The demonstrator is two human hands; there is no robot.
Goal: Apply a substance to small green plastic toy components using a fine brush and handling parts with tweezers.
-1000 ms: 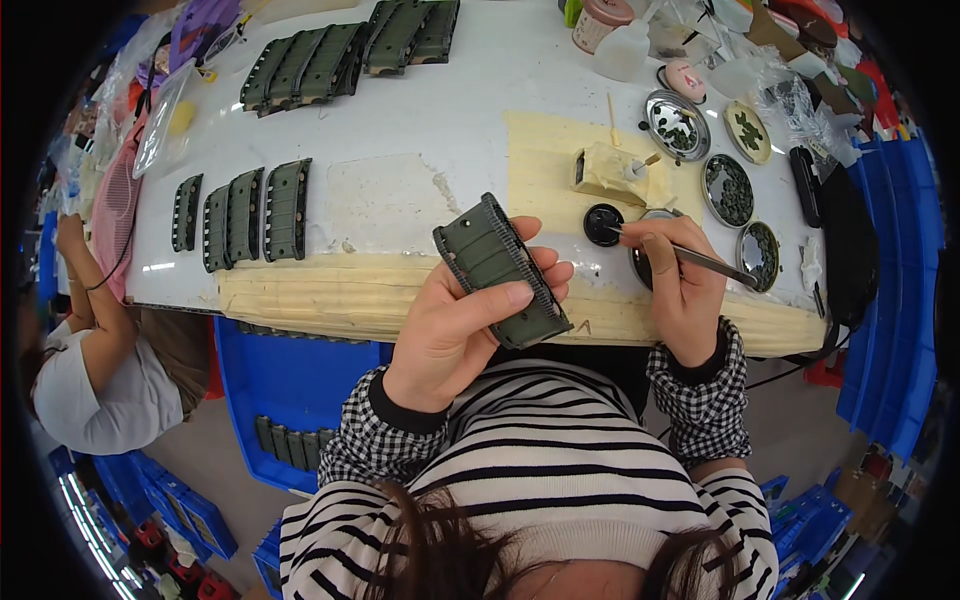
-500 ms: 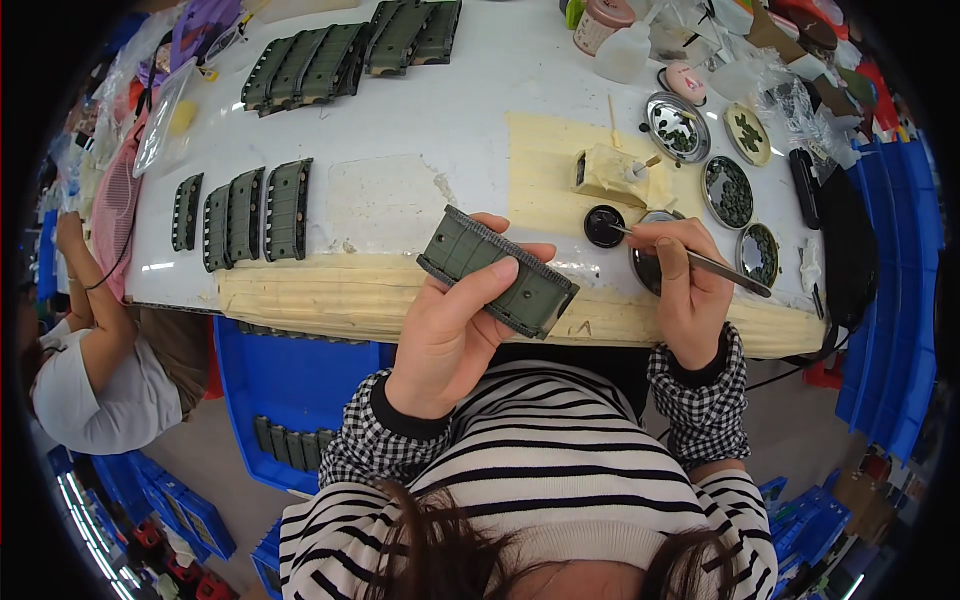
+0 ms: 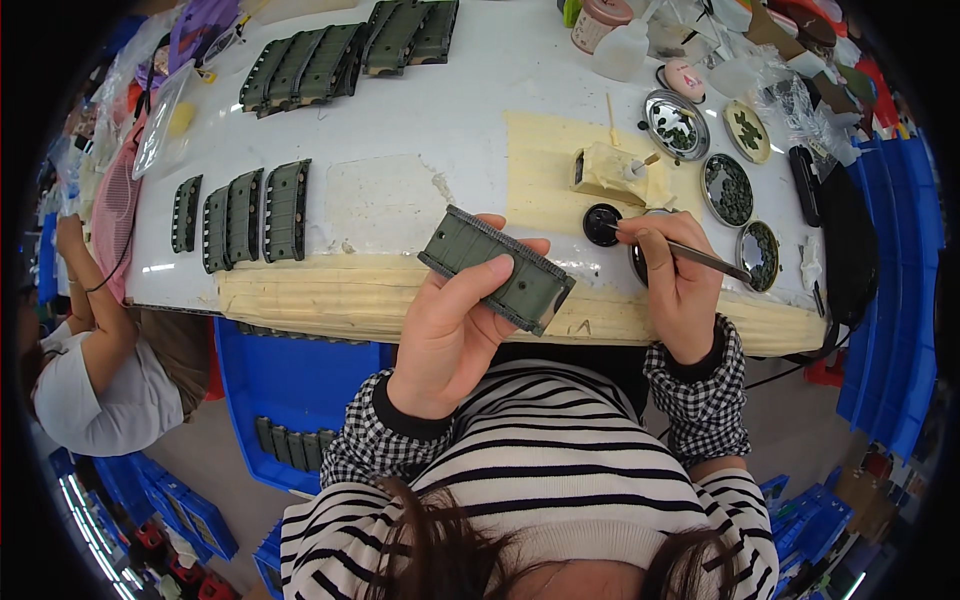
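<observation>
My left hand (image 3: pixel 440 340) grips a dark green, ribbed rectangular part (image 3: pixel 537 295) with toothed edges. The thumb lies across its upper face and fingers show behind its far edge. In my right hand (image 3: pixel 680 290) is a pair of metal tweezers (image 3: pixel 715 262), slanting down to the left. Their tip reaches a small round black dish (image 3: pixel 600 226) with dark, shiny contents; whether it picks anything up is too small to tell. Partly hidden behind the right hand is another round dish (image 3: pixel 638 262).
Round dishes of small green pieces (image 3: pixel 728 190) stand at the right, near a cream-coated block (image 3: pixel 608 174). Similar green parts (image 3: pixel 286 210) lie at the left and far back (image 3: pixel 305 65). A blue bin (image 3: pixel 290 385) sits below the table edge. Another person (image 3: pixel 105 370) is at far left.
My right hand has shifted slightly left, bringing the tweezers' tip to the black dish. The green part in my left hand has barely moved.
</observation>
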